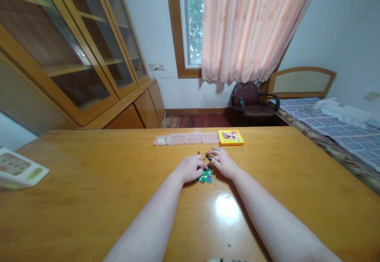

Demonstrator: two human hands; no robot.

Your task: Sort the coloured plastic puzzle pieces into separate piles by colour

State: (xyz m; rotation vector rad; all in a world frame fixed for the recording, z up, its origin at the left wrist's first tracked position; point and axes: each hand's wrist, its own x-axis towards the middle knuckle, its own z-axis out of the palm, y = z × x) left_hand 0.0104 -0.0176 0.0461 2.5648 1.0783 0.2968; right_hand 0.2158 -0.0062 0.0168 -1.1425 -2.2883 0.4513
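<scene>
Both my hands rest on a wooden table [89, 183], close together near its middle. My left hand [191, 168] is curled with its fingers closed over a small dark piece. My right hand [221, 161] lies beside it, fingers bent and pinching at something tiny between the two hands. Under and between them sits a little heap of small coloured pieces [206, 177], mostly green and blue. A few dark bits lie scattered just beyond the fingertips.
A row of clear plastic compartment boxes [187, 139] and a yellow box [230, 137] lie at the table's far edge. A white booklet [18, 171] sits at the left edge. Behind are a wooden cabinet [89, 68], a dark chair [252, 101] and a bed [341, 131].
</scene>
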